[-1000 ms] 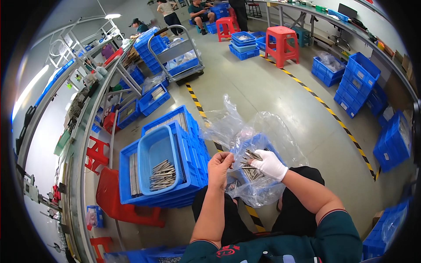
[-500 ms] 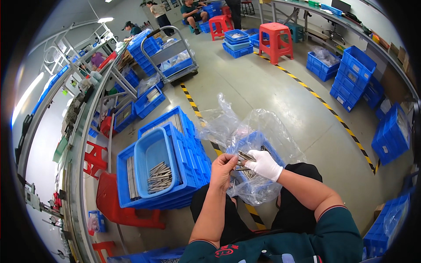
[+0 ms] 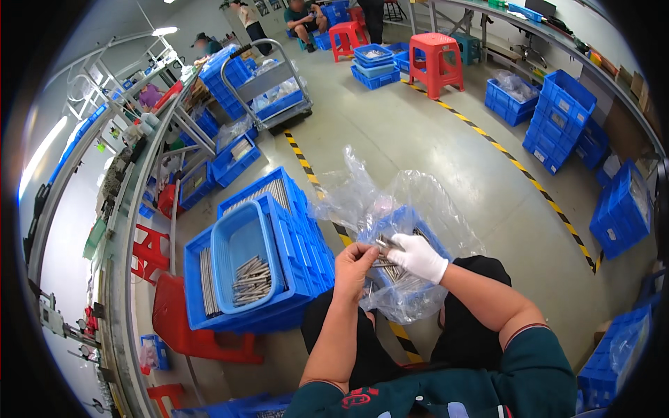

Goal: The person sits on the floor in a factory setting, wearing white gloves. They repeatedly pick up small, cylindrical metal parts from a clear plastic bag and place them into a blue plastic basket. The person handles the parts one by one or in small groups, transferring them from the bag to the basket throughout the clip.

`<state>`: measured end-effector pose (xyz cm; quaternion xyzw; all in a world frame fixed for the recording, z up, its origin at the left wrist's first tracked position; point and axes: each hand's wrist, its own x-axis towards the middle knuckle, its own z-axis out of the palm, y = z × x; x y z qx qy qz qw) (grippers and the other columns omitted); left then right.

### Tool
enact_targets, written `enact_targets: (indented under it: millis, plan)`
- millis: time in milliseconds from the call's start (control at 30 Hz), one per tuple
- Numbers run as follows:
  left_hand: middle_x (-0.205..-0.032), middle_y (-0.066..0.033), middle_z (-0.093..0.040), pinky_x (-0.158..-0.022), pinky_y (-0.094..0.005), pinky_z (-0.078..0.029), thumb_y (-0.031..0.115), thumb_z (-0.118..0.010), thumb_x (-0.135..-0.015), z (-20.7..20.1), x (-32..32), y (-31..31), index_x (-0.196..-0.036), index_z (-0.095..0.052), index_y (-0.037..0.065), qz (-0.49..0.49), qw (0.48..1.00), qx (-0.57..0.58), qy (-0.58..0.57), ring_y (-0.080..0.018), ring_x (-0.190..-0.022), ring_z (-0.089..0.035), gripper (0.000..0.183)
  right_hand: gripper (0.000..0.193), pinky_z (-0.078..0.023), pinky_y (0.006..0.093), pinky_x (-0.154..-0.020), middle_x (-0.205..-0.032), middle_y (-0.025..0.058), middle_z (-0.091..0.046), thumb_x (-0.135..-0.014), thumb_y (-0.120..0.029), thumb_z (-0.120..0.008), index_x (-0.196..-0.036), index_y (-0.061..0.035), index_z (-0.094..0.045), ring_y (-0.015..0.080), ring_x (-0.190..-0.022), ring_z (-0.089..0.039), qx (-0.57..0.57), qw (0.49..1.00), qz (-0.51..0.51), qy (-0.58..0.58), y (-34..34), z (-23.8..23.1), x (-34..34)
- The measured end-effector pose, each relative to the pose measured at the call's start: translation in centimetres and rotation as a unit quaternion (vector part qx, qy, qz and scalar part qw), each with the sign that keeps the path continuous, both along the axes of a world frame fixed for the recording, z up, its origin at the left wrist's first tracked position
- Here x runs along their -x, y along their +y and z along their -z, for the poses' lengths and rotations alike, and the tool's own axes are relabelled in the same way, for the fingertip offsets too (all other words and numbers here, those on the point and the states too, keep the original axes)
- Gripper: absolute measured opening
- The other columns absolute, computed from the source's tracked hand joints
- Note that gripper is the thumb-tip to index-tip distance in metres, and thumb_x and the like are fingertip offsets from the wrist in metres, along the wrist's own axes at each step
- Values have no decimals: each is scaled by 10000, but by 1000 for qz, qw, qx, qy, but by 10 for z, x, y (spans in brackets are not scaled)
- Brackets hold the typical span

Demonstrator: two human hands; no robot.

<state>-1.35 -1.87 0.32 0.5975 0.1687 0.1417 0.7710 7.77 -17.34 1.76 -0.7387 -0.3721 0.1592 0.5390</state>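
Observation:
My bare left hand (image 3: pixel 355 267) is closed, thumb and fingers pinching the ends of some short metal rods (image 3: pixel 385 243). Across from it, my right hand (image 3: pixel 419 260), in a white glove, has its fingers wrapped round the same rods. Both hands are over a blue crate (image 3: pixel 440 245) lined with a clear plastic bag (image 3: pixel 446 209), in front of my knees. More grey metal rods lie in this crate, partly hidden by my hands and the plastic. To the left, a light blue tub (image 3: pixel 221 244) holds a heap of similar metal rods (image 3: pixel 252 280).
The tub rests on stacked blue crates (image 3: pixel 300 244) with rows of rods, beside a red stool (image 3: pixel 171 313). A hand trolley (image 3: pixel 272 90) stands farther off. Red stools (image 3: pixel 436 63) and blue crates (image 3: pixel 557 118) line the right side. Several people (image 3: pixel 304 19) are at the back.
The rods between my hands have shifted slightly, and my gloved right hand has turned a little over them. The whole view has moved slightly.

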Motion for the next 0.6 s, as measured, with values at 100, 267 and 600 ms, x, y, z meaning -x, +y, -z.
enact_targets:
  millis: [100, 267, 600]
  plan:
    - [-723, -16, -584, -628, -234, -403, 82, -665, -810, 0, -7, -5, -815, -624, -10, -25, 998, -58, 22, -91, -668, -512, 101, 198, -450, 346, -643, -743, 165, -576, -869, -190, -574, -927, 0, -584, 239, -671, -551, -20, 999, 6, 38, 1, 16, -8]
    - [-746, -33, -622, -631, -218, -407, 109, -653, -856, -1, -2, 15, -874, -640, 0, -100, 994, 5, -38, -84, -661, -524, 112, 257, -435, 304, -625, -714, 76, -580, -879, -238, -579, -931, 12, -607, 136, -676, -518, 9, 990, -1, 138, 0, 5, -9]
    - [-763, -29, -642, -632, -226, -447, 139, -662, -863, 5, 1, 12, -861, -639, 19, 31, 996, 83, -11, -95, -671, -578, 123, 231, -370, 243, -524, -692, -23, -530, -885, -257, -587, -913, -31, -627, 61, -592, -437, -16, 951, -106, 290, 3, -7, 1]
